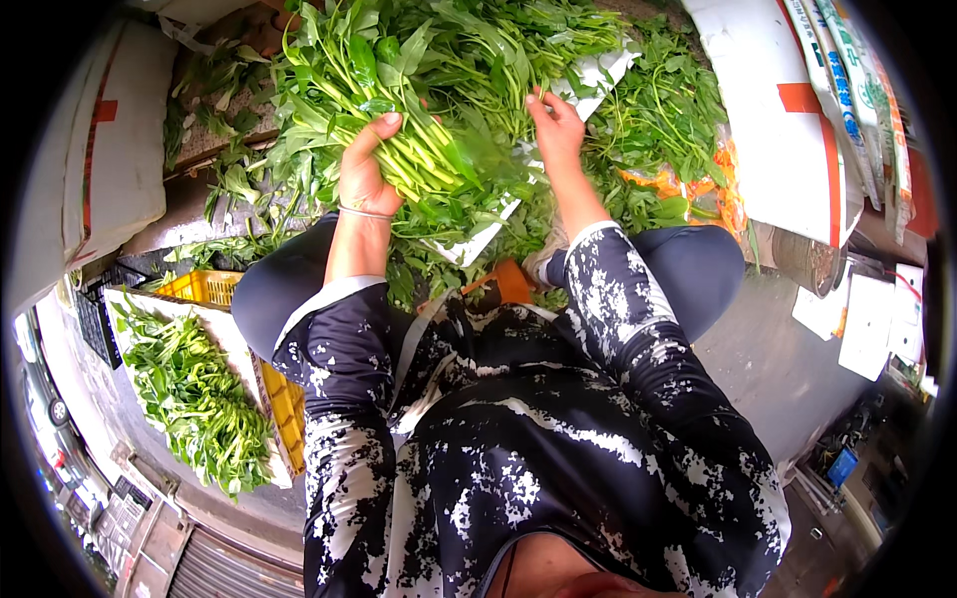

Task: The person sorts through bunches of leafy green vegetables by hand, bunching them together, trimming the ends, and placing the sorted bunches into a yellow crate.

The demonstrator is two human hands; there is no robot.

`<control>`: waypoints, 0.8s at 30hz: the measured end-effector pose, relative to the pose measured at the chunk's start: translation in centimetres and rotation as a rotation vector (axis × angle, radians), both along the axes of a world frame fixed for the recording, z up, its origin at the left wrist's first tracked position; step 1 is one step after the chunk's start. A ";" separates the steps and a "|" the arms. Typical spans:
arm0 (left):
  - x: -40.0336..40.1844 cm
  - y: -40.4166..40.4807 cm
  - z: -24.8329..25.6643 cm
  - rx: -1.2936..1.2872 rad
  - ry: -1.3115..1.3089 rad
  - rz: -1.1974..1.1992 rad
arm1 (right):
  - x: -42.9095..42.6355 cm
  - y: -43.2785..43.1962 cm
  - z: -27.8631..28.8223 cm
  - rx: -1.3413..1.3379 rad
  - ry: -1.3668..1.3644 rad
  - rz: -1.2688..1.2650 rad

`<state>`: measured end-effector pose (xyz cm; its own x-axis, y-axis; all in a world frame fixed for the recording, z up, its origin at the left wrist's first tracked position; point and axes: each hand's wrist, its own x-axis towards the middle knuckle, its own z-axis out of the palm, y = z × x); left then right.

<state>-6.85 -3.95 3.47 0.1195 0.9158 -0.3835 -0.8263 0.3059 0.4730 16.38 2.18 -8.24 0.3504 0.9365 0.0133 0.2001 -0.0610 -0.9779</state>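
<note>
My left hand (370,166) is wrapped around a thick bunch of leafy greens that look like water spinach (419,153), thumb on top. The cut stem ends point down and right, and the leaves fan out upward. Beyond it spreads a big heap of the same greens (478,52), partly on a white sheet or board (486,233). At the heap's right side is my right hand (559,131), its thumb and forefinger tips close together against the stalks. Whether a stalk is pinched between them is not clear.
White foam boxes with red tape stand at left (127,149) and right (777,112). More greens lie over an orange plastic bag (721,176). Behind my left knee, bundled greens (194,396) rest on a yellow crate (288,411). Loose leaves litter the floor.
</note>
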 end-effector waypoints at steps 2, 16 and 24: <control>-0.9 -0.7 -0.2 -0.015 0.025 0.020 | -2.3 -0.3 2.4 -0.182 -0.057 0.070; 0.0 0.1 0.1 -0.002 -0.003 -0.015 | -0.9 4.4 6.2 -0.603 -0.682 0.279; 0.0 0.1 0.1 -0.001 0.003 0.003 | 3.7 6.8 8.7 -0.249 -0.193 0.239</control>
